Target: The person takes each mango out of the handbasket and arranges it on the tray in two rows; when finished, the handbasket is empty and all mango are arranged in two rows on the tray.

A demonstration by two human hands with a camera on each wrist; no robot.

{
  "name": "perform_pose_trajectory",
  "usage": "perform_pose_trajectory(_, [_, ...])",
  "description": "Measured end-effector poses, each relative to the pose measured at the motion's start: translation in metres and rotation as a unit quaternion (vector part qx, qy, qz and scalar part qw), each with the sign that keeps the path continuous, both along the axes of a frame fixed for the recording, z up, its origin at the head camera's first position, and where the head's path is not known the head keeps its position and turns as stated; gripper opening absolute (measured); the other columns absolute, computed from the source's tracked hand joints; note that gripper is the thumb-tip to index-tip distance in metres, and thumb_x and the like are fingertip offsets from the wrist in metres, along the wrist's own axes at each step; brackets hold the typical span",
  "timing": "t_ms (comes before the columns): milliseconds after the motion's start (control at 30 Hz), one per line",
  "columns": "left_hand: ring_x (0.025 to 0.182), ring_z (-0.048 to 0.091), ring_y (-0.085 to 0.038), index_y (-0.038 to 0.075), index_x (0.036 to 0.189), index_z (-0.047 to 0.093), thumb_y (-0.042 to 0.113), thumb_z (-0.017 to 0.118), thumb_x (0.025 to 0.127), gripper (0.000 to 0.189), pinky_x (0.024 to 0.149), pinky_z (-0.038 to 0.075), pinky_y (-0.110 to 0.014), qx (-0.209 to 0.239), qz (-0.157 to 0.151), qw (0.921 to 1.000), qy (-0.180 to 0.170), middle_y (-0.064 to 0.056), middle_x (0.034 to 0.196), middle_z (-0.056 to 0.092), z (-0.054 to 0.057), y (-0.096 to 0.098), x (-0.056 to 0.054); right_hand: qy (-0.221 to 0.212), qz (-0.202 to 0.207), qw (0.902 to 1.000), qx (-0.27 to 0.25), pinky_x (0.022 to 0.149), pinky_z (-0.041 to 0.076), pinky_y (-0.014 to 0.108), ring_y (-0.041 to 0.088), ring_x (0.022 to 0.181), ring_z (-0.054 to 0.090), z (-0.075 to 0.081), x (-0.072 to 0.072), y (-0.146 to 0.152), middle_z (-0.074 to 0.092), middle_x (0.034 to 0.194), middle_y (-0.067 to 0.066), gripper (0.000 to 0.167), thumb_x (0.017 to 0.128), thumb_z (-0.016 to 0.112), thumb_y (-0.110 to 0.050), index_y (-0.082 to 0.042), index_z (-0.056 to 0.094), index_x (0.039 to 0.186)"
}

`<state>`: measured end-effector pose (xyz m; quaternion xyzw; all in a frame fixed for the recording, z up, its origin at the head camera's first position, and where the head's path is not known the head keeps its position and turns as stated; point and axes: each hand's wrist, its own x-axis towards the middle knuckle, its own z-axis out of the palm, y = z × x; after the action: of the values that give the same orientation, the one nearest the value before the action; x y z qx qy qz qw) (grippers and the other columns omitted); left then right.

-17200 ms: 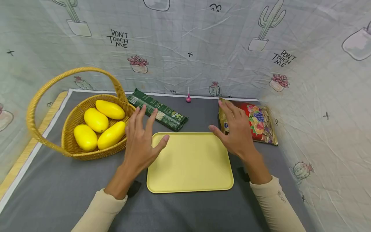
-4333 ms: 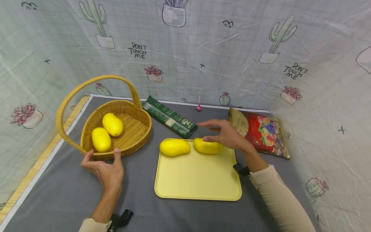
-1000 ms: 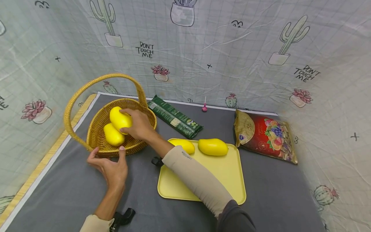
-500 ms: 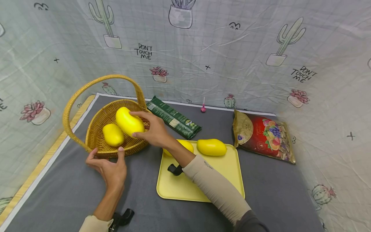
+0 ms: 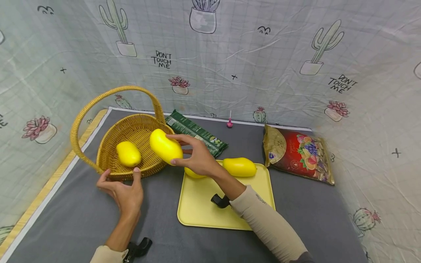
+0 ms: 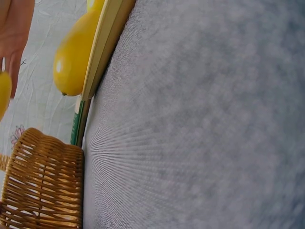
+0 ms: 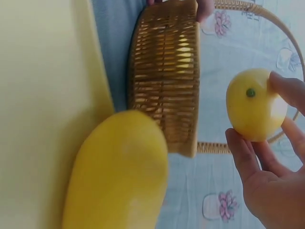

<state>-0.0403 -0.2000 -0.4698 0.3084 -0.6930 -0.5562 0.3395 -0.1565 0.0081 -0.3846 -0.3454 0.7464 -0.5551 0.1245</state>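
My right hand grips a yellow mango between thumb and fingers. It is lifted over the right rim of the wicker basket, and its green stem spot faces the right wrist camera. With thumb and fingers at the near rim, my left hand holds the basket. One mango lies inside it. On the yellow tray rest two more: a mango at the back, and a mango mostly hidden behind my right hand. The right wrist view shows a tray mango up close.
Behind the tray lies a green packet, partly covered by the right hand. A pink lollipop is at the back edge. To the right sits a red and gold candy bag. The basket's tall handle arches above it.
My right hand has raised a mango out of the basket and moved it rightward toward the tray. The left hand stays at the basket rim. Earlier, the basket held more mangoes and the tray was bare.
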Motion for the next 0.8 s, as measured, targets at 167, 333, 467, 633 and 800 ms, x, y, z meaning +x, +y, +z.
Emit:
perform_pose_trajectory(167, [0.156,0.018,-0.023,0.009,0.145,0.024,0.024,0.075,0.097,0.071,0.123,0.019,-0.046,0.001,-0.001,1.0,0.007,-0.009,0.154,0.017,0.0,0.001,-0.001,-0.007,-0.009,0.9999,0.01,0.111,0.053,0.04,0.021,0.139,0.057,-0.003,0.005,0.022,0.056,0.155,-0.006,0.07,0.09,0.085,-0.008,-0.027,0.059,0.152])
perform_pose_trajectory(333, [0.155,0.019,-0.023,0.011,0.144,0.025,0.027,0.074,0.098,0.07,0.121,0.019,-0.045,0.003,0.002,1.0,0.008,-0.009,0.153,0.017,0.001,0.001,-0.001,-0.012,-0.015,0.9996,0.018,0.111,0.053,0.039,0.02,0.138,0.056,-0.005,0.011,0.041,0.057,0.153,-0.006,0.071,0.089,0.086,-0.008,-0.028,0.059,0.151])
perform_pose_trajectory(467, [0.155,0.019,-0.021,0.012,0.144,0.026,0.028,0.074,0.098,0.069,0.123,0.018,-0.044,0.003,0.003,1.0,0.007,-0.008,0.152,0.017,0.002,0.0,0.0,-0.017,-0.016,0.9991,0.034,0.111,0.053,0.04,0.021,0.136,0.057,-0.009,0.016,0.056,0.056,0.151,-0.006,0.071,0.088,0.087,-0.008,-0.03,0.061,0.15])
perform_pose_trajectory(633, [0.155,0.019,-0.023,0.009,0.145,0.024,0.027,0.074,0.098,0.071,0.12,0.019,-0.045,0.002,-0.001,1.0,0.006,-0.009,0.153,0.016,0.001,0.0,-0.001,-0.015,-0.016,0.9977,0.064,0.109,0.054,0.045,0.024,0.134,0.058,-0.015,0.024,0.073,0.057,0.146,-0.004,0.071,0.087,0.087,-0.008,-0.031,0.062,0.149])
perform_pose_trajectory(800, [0.155,0.018,-0.024,0.01,0.144,0.025,0.022,0.075,0.097,0.07,0.12,0.019,-0.046,0.003,-0.001,1.0,0.003,-0.009,0.153,0.017,-0.001,-0.002,-0.002,-0.018,-0.014,0.9954,0.093,0.108,0.054,0.05,0.022,0.131,0.057,-0.019,0.032,0.089,0.056,0.139,0.0,0.071,0.085,0.089,-0.005,-0.031,0.065,0.147])
